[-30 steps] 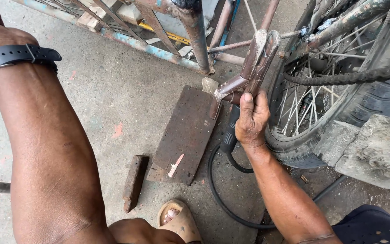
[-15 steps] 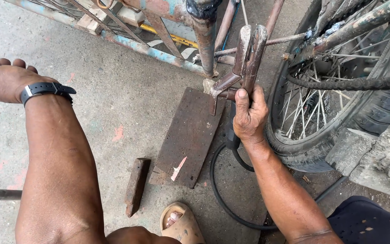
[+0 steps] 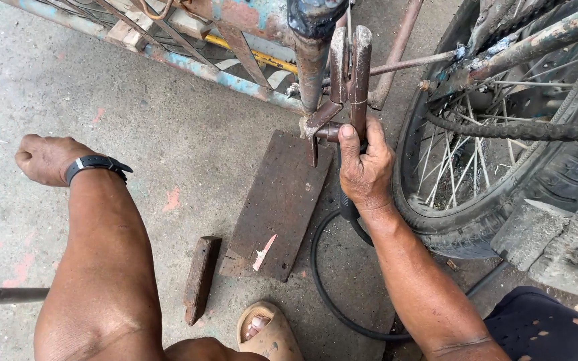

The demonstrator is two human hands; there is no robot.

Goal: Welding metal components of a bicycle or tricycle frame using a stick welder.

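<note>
— What's the big thing beside the right hand [image 3: 367, 175]?

— A spoked wheel [image 3: 503, 167] with a thick tyre, just to its right. Above the hand, a rusty forked bracket [image 3: 350, 80] runs up beside a steel tube [image 3: 312, 60].

— And the hand itself?

— Closed around a dark tool handle [image 3: 348, 204] below the bracket, thumb pressed up on the rust. A black hose [image 3: 329, 294] loops off beneath.

— How would the bracket handle?

— Heavy, rigid, rough, I'd judge; grip low, near the joint.

— The left hand [image 3: 47, 159]?

— A loose fist resting on the concrete, holding nothing.
</note>
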